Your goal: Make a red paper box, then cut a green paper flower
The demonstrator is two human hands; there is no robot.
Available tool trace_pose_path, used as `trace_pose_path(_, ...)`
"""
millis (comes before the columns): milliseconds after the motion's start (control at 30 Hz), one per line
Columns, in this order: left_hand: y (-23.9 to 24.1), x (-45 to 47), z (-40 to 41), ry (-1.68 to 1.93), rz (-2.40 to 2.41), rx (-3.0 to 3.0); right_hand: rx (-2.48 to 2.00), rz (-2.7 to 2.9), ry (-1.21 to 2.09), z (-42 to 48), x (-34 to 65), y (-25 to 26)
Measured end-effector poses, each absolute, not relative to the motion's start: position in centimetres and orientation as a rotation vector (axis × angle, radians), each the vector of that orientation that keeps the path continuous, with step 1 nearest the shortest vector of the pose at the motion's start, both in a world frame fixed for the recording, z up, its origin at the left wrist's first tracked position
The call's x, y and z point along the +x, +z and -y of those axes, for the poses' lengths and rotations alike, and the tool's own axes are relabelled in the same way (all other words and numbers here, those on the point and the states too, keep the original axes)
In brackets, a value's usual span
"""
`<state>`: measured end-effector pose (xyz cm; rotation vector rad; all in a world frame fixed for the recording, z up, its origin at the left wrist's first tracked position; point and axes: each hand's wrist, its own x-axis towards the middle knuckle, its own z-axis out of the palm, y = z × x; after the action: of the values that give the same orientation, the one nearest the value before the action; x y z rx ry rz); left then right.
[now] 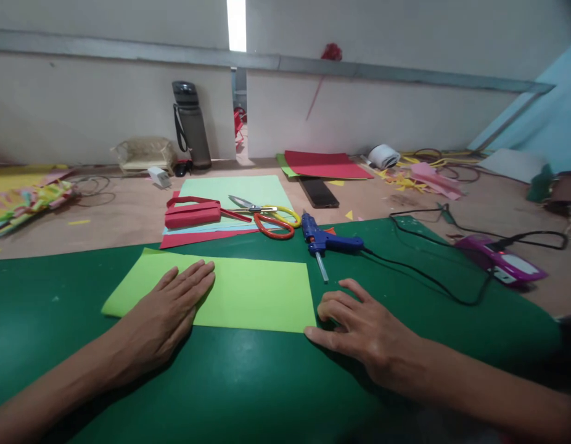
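A folded sheet of light green paper [248,293] lies on a dark green mat [248,382]. My left hand [168,311] lies flat on the paper's left half, fingers stretched out together, holding nothing. My right hand [362,330] rests on the mat at the paper's right edge, with the thumb touching the lower right corner and the fingers loosely curled and apart. It holds nothing.
Just beyond the paper lie a blue glue gun [325,242] with its black cord, orange and yellow scissors [269,219], a red paper piece [193,213] on pale sheets, and a black phone [319,192]. A purple device [501,262] lies right; a dark bottle [192,126] stands at the wall.
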<state>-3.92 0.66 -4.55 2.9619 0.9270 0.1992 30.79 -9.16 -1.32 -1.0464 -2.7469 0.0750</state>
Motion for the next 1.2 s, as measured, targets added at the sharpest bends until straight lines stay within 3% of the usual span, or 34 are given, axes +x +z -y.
trace_pose_path(267, -4.5, -3.4, 0.0, 0.295, -1.033, 2.935, -1.005, 2.751, -0.192, 10.0, 33.0, -1.1)
trace_pose_path(567, -4.2, -4.3, -1.1, 0.165, -0.923, 2.956, -0.763, 2.792, -0.631, 8.6, 28.8, -0.6)
trace_pose_path(800, -3.0, -4.5, -0.8, 0.330, -1.029, 3.126, -0.807, 2.779, -0.601, 8.4, 27.4, 0.0)
trace_pose_path(1033, -2.1, 1.1, 3.1, 0.469, -0.764, 3.319, -0.802, 2.674, -0.570, 9.1, 24.8, 0.7)
trace_pose_path(1200, -2.4, 0.8, 2.8, 0.528, -0.740, 3.225, -0.791, 2.590, -0.333, 7.4, 24.1, -1.0)
